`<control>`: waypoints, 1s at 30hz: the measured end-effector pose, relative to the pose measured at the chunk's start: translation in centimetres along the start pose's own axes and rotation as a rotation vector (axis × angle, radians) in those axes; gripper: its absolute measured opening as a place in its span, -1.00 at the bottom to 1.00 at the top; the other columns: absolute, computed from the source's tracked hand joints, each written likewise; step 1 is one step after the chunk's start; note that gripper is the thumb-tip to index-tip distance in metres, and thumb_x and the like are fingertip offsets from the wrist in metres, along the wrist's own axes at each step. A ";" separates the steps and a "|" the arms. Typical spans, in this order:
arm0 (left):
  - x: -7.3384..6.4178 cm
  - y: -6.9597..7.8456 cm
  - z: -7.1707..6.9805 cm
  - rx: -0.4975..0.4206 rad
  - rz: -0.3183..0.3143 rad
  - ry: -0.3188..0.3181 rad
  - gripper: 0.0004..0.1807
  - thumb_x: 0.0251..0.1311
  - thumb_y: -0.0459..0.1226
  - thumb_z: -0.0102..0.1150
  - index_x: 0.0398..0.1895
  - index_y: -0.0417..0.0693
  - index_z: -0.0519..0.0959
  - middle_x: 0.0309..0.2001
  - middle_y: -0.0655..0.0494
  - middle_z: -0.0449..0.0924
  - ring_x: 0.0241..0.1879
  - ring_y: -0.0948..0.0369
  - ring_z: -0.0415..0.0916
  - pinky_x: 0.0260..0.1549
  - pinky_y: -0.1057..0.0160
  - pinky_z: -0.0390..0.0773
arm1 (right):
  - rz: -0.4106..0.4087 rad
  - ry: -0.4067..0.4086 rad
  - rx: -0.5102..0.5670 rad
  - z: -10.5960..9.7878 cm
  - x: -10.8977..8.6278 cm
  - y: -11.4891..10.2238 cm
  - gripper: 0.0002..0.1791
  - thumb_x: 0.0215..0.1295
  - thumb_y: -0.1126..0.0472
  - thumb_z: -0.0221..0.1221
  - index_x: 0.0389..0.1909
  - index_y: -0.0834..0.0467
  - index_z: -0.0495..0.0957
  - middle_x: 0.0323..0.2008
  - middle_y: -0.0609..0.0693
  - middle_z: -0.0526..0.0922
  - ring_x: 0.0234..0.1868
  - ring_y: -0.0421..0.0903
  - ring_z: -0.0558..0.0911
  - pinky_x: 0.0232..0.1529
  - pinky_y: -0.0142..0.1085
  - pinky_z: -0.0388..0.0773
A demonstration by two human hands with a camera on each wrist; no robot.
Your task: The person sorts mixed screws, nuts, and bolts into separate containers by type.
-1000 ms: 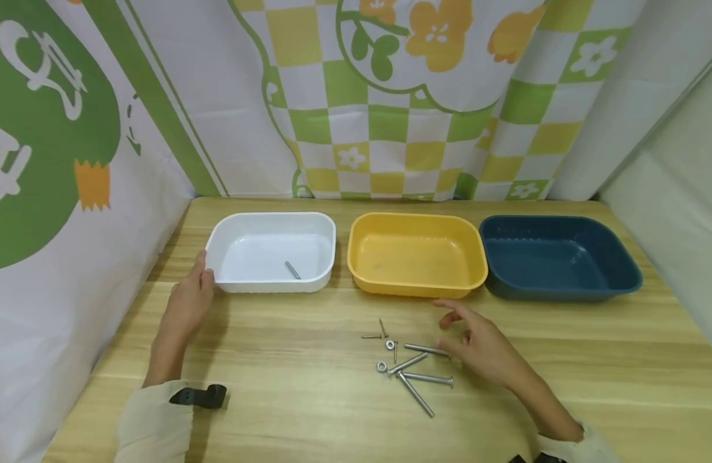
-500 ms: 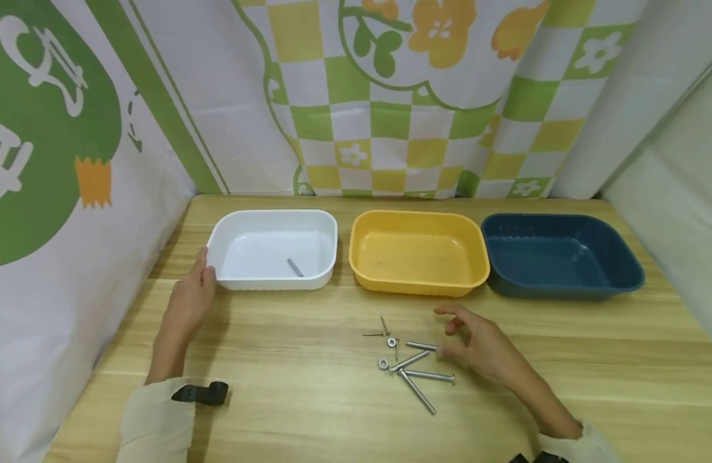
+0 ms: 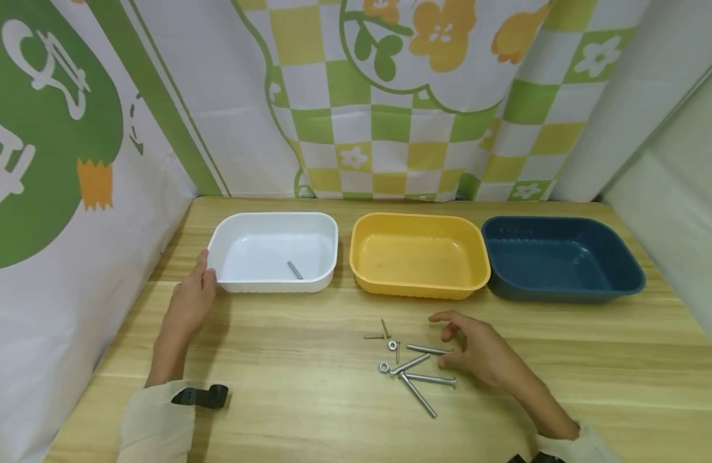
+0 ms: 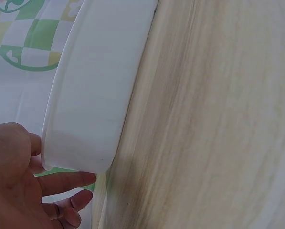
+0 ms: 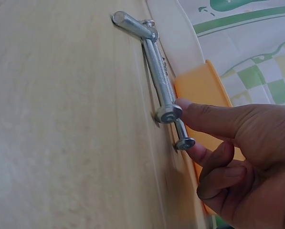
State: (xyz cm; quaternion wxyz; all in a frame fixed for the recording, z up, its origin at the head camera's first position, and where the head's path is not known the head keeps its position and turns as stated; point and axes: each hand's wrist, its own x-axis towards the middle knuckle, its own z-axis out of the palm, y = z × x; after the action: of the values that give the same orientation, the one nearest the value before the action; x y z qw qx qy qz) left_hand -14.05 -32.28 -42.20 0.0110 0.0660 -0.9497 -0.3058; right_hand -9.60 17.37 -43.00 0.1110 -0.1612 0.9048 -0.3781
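My left hand (image 3: 188, 302) rests against the left end of a white plastic bin (image 3: 269, 286); in the left wrist view its extended index finger (image 4: 68, 181) lies along the end wall. A short silver rod (image 3: 294, 270) lies inside that bin. On the table, my right hand (image 3: 483, 350) is beside a loose pile of silver bolts (image 3: 431, 379), thumb and index finger spread apart. The thumb (image 5: 204, 114) comes up close to the heads of two bolts (image 5: 168, 114) in the right wrist view. The rearmost bolt (image 3: 428, 349) lies between thumb and index finger in the head view.
Right of the white bin stand a yellow bin (image 3: 419, 289) and a dark blue bin (image 3: 564, 292). Two nuts (image 3: 384, 367) and several small screws (image 3: 374, 337) lie left of the bolts. Patterned cloth (image 3: 390, 128) hangs behind the wooden table (image 3: 274, 386).
My right index finger has dropped slightly toward the rearmost bolt, and the thumb has shifted so more of that bolt's right end shows. The left hand stays at the white bin.
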 end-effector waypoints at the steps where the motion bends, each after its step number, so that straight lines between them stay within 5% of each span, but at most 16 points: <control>1: 0.0 0.0 0.0 0.001 0.003 0.003 -0.34 0.57 -0.06 -0.55 0.60 -0.19 -0.16 0.40 -0.51 0.08 0.24 -0.55 0.13 0.19 -0.42 0.15 | -0.009 -0.001 0.002 0.1 0.0 0.0 -0.31 -0.06 0.30 0.55 0.18 0.10 0.56 -0.30 -0.10 0.58 -0.37 -0.13 0.43 -0.31 -0.27 0.37; 15: 0.0 0.0 0.0 -0.003 0.006 0.007 -0.35 0.57 -0.10 -0.52 0.60 -0.20 -0.14 0.40 -0.50 0.09 0.24 -0.54 0.15 0.20 -0.41 0.16 | -0.050 0.035 0.035 1.1 0.3 0.3 -0.39 -0.05 0.45 0.49 0.09 0.11 0.61 -0.34 -0.12 0.57 -0.51 -0.20 0.37 -0.48 -0.34 0.34; 30: 0.0 0.2 0.0 -0.002 -0.008 0.004 -0.35 0.57 -0.07 -0.55 0.61 -0.14 -0.17 0.41 -0.46 0.09 0.27 -0.51 0.14 0.21 -0.40 0.16 | -0.082 0.016 0.050 1.2 0.3 1.0 -0.77 0.10 0.40 0.42 -0.23 0.08 0.76 -0.42 -0.23 0.62 -0.37 -0.25 0.53 -0.34 -0.34 0.50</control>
State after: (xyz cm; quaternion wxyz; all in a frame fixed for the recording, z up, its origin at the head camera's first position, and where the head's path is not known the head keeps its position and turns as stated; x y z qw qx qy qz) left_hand -14.04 -32.08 -42.06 0.0120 0.0703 -0.9492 -0.3064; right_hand -9.71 17.11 -44.54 0.0924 -0.1923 0.8886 -0.4060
